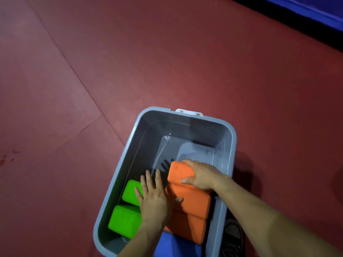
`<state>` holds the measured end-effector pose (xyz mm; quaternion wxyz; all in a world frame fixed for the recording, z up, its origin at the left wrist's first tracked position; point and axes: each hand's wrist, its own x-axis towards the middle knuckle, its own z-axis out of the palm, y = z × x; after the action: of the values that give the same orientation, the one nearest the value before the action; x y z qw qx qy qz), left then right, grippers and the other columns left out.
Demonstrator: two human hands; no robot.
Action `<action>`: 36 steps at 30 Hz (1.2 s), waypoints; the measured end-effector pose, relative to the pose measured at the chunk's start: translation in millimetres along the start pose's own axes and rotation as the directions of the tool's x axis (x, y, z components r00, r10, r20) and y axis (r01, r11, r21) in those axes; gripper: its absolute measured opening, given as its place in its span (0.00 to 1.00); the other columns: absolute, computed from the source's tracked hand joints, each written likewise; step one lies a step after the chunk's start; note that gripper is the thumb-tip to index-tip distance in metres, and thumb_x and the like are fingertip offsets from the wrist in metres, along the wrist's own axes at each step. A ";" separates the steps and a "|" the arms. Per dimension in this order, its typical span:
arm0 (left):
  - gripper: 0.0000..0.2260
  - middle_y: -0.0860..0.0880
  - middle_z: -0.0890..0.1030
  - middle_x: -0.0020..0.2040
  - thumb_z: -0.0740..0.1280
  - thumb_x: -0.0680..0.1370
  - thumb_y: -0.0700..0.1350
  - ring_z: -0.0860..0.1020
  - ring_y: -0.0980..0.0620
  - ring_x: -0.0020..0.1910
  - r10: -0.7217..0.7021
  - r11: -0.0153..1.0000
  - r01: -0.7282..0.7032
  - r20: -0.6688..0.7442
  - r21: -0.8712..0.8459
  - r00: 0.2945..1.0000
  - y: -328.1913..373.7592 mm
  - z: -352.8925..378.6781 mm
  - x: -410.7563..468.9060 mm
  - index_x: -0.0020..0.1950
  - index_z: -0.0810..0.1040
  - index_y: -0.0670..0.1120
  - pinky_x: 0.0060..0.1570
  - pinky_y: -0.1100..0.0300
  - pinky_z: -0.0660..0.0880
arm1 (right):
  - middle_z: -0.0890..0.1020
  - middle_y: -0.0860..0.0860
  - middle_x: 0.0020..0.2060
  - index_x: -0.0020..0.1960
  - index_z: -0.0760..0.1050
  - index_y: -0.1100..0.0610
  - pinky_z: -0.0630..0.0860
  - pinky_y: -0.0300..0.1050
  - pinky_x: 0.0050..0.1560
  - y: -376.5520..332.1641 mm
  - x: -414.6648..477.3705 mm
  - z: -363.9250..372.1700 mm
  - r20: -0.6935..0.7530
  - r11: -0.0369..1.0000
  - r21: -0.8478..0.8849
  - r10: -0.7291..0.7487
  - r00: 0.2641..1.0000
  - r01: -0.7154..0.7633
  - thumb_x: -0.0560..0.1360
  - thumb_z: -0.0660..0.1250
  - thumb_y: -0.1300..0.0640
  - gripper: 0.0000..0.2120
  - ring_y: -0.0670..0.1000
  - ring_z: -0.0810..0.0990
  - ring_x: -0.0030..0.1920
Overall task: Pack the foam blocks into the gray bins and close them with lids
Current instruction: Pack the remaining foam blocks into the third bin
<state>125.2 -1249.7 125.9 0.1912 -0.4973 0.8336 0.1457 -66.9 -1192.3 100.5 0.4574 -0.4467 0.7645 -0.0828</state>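
In the near end of the gray bin (185,130) lies a blue block (172,245), with green blocks (124,222) to the left and stacked orange blocks (194,201) to the right. The left hand (154,199) lies over the green blocks with fingers spread flat. The right hand (202,176) grips the top orange block (181,172). The bin stands on a red floor (130,62).

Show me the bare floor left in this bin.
Free: the far floor of the gray bin, between its far wall and the orange foam block the right hand grips. Crowded: the near half, with green foam blocks, more orange ones, a blue foam block and the left hand.
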 end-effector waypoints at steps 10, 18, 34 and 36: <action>0.59 0.44 0.39 0.81 0.67 0.64 0.75 0.39 0.42 0.80 -0.053 0.999 0.053 0.126 0.005 0.991 -4.5 16.6 23.4 0.80 0.35 0.51 0.75 0.36 0.45 | 0.65 0.52 0.74 0.78 0.51 0.43 0.46 0.75 0.70 3.4 15.3 18.8 0.016 0.991 -0.123 0.053 0.998 -0.050 0.74 0.63 0.34 0.38 0.61 0.61 0.73; 0.47 0.42 0.43 0.81 0.65 0.74 0.62 0.43 0.41 0.80 0.135 0.986 -0.135 0.005 0.094 0.991 17.4 -19.6 -1.9 0.80 0.37 0.49 0.76 0.37 0.46 | 0.55 0.58 0.78 0.80 0.44 0.55 0.42 0.70 0.73 -6.6 -35.9 2.2 -0.134 0.939 -0.292 0.150 0.980 -0.183 0.75 0.57 0.31 0.45 0.63 0.52 0.77; 0.54 0.43 0.54 0.80 0.69 0.66 0.72 0.52 0.42 0.79 0.625 0.776 -0.622 -0.257 0.105 0.737 132.0 -171.2 -161.3 0.81 0.47 0.48 0.75 0.40 0.51 | 0.62 0.53 0.76 0.78 0.55 0.55 0.49 0.64 0.75 -33.8 -320.2 -67.8 -0.602 0.963 -0.143 0.099 0.793 -0.229 0.78 0.58 0.36 0.36 0.54 0.56 0.77; 0.55 0.42 0.54 0.80 0.69 0.66 0.73 0.51 0.41 0.79 0.693 0.716 -0.688 -0.241 0.122 0.679 151.0 -171.9 -189.5 0.81 0.47 0.48 0.76 0.40 0.52 | 0.62 0.53 0.76 0.78 0.55 0.55 0.50 0.65 0.75 -20.7 -362.3 -57.6 -0.649 0.956 -0.096 0.150 0.746 -0.276 0.78 0.57 0.36 0.36 0.54 0.57 0.77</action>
<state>43.7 -1107.7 373.8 0.0122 -0.1593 0.9787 0.1291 -32.7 -945.8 370.8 0.1350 -0.3422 0.9240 -0.1041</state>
